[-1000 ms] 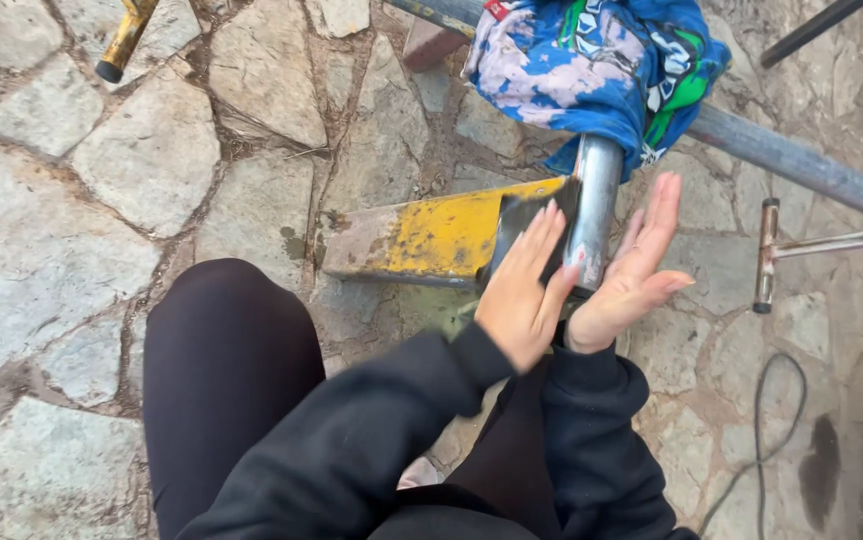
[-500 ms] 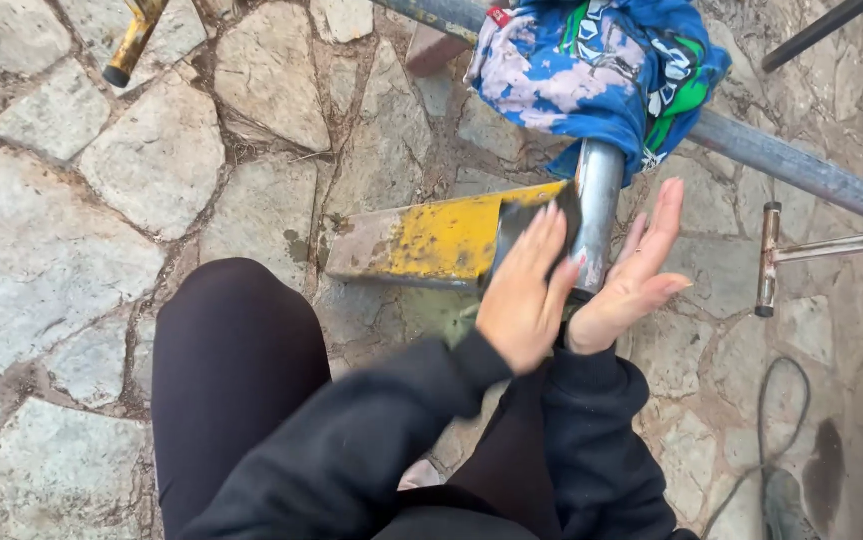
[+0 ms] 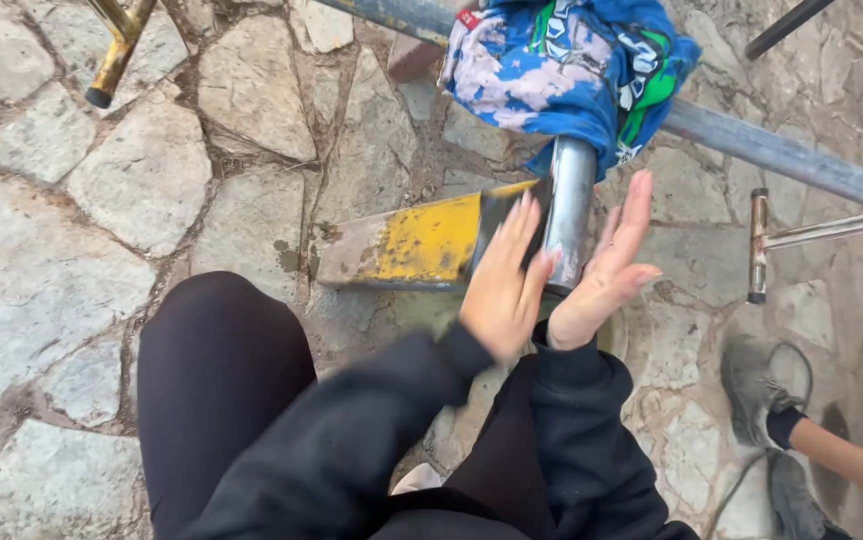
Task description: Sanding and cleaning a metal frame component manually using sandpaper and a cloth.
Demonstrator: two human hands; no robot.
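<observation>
Paving: I sit over the stone floor (image 3: 102,260).
Cloth: blue patterned cloth (image 3: 562,70) drapes the pipe top.
Pipe: grey metal pipe (image 3: 570,205) stands between my palms.
Left hand (image 3: 500,285): flat, fingers spread, clasping nothing.
Right hand (image 3: 607,270): flat, open, beside the pipe.

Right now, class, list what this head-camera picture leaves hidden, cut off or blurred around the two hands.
- Grey metal pipe: top hidden under the blue patterned cloth; lower end behind the hands.
- Left hand: blurred, so contact with the pipe is unclear.
- Right hand: palm side faces away.
- Yellow painted metal plate: right end covered by the left hand.
- Another person's grey shoe: body cut off by the right edge.
</observation>
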